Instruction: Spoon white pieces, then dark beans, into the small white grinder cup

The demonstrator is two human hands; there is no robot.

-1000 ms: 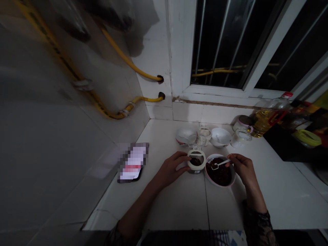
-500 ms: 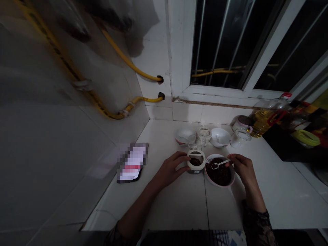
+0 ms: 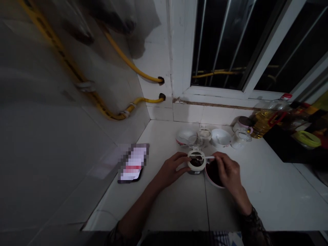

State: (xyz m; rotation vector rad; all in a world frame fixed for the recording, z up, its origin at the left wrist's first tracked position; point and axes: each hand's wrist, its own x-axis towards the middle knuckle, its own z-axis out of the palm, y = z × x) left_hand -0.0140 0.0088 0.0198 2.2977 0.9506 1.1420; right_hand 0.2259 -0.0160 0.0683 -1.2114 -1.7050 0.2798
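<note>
My left hand (image 3: 176,166) grips the left side of a small jar (image 3: 196,168) with a white rim and dark contents. Between thumb and fingers of my right hand (image 3: 229,169) is the handle of a small white spoon (image 3: 210,157). The spoon's bowl end reaches into the jar's opening. Right beside the jar stands a pink-rimmed bowl (image 3: 213,183) of dark, crumbly food, partly hidden under my right hand. The jar's clear lid stands flipped back behind it.
Behind the jar are two white bowls, one at left (image 3: 185,136) and one at right (image 3: 220,137), with a glass jar (image 3: 205,134) between them. Another glass jar (image 3: 241,138) and an oil bottle (image 3: 260,123) stand farther right, near a black box (image 3: 283,145). A phone (image 3: 134,164) lies at left.
My right hand has moved left with the spoon, from over the bowl of dark food to the jar's opening. My left hand stays on the jar.
</note>
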